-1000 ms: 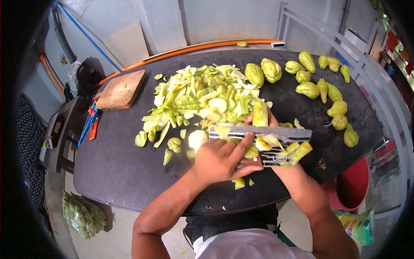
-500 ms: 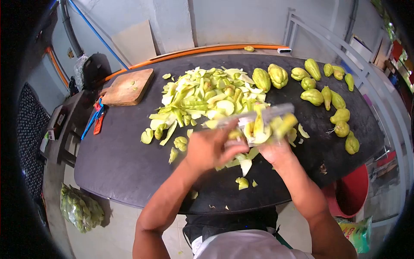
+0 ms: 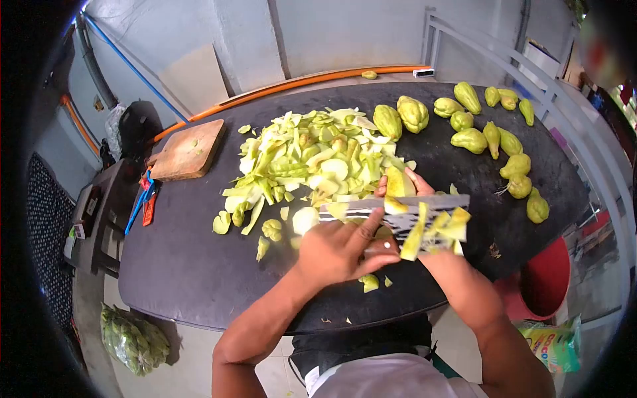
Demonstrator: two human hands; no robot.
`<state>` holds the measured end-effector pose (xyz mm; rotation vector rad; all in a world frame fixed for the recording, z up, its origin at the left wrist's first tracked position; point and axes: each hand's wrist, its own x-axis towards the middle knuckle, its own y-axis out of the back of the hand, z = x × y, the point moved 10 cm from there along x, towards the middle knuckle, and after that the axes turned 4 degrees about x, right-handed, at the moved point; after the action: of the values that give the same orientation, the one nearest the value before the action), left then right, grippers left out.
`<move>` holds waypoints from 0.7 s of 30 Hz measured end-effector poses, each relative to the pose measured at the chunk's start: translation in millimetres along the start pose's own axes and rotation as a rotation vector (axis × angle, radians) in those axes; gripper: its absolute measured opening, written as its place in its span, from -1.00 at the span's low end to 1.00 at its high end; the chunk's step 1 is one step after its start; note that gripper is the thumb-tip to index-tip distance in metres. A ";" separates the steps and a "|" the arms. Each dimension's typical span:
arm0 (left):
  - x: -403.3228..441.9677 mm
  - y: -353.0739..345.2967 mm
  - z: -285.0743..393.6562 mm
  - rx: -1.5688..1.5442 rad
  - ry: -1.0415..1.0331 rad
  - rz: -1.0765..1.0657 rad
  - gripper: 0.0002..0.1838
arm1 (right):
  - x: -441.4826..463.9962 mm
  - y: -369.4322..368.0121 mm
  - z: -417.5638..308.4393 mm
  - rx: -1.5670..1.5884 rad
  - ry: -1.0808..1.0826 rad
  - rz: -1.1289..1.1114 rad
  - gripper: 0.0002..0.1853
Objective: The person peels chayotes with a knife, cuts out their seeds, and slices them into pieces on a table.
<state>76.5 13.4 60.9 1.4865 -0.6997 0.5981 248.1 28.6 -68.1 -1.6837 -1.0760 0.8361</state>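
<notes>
My left hand (image 3: 338,249) is closed round the brown handle of a wide-bladed knife (image 3: 431,209), its index finger lying along the blade. Several yellow-green slices cling to the wet metal. Beneath and behind the blade, my right hand (image 3: 446,265) is mostly hidden; its fingertips show beyond the far edge, curled round a pale green chayote piece (image 3: 399,180). Just past both hands spreads a large heap of cut chayote (image 3: 312,152). A few loose pieces (image 3: 272,230) lie left of the knife, and small scraps (image 3: 369,283) sit close to my wrists.
Whole chayotes (image 3: 470,140) stand along the right side of the dark table (image 3: 192,265). A wooden board (image 3: 189,151) rests at the far left, beside an orange-handled tool (image 3: 149,209). On the floor are a red bucket (image 3: 544,285) and a bag of greens (image 3: 133,338).
The knife has swung from a blurred, edge-on tilt to showing its broad face with slices stuck on it. My hands have shifted slightly down and right, and the view has turned a little.
</notes>
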 end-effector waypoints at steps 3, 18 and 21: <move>4.2 -2.8 10.4 0.015 -0.047 -0.013 -0.09 | 5.2 2.5 -1.1 0.031 0.036 0.082 -0.53; -1.3 -3.3 -11.6 -0.061 0.029 -0.013 -0.04 | -15.8 -27.1 9.1 0.009 -0.038 -0.049 -0.62; -1.6 -1.8 -19.7 -0.059 0.086 -0.015 -0.11 | -19.2 -40.8 12.0 0.036 -0.026 -0.080 -0.60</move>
<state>77.7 33.1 59.2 1.4021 -0.6338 0.6216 218.7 22.2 -32.5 -1.5937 -1.1326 0.8233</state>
